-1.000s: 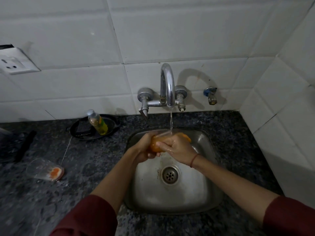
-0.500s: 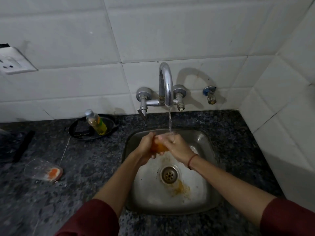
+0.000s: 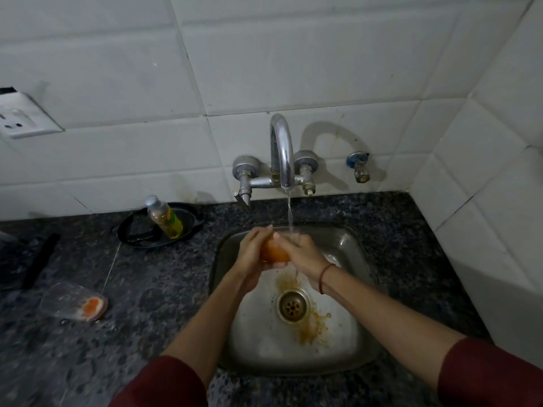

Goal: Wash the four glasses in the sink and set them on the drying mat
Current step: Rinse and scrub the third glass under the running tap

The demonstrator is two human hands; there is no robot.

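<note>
Both hands hold one glass (image 3: 274, 253) with orange residue over the steel sink (image 3: 363, 259), just left of the running water stream (image 3: 290, 214). My left hand (image 3: 249, 255) cups the glass from the left. From the right, my right hand (image 3: 304, 255) wraps it and hides most of it. Orange-brown liquid stains the basin around the drain (image 3: 293, 305). A second glass (image 3: 73, 301) lies on its side on the dark counter at the left, with orange residue at its base. A dark mat (image 3: 17, 259) lies at the far left edge.
The chrome faucet (image 3: 282, 154) rises from the tiled wall behind the sink. A soap bottle (image 3: 164, 217) leans in a black tray (image 3: 135, 235) left of the sink. A small valve (image 3: 360, 168) and a wall socket (image 3: 20, 116) are on the tiles. A tiled wall closes the right side.
Orange liquid has run out of the glass and stained the basin around the drain. My hands have closed more tightly round the glass and shifted slightly left of the stream.
</note>
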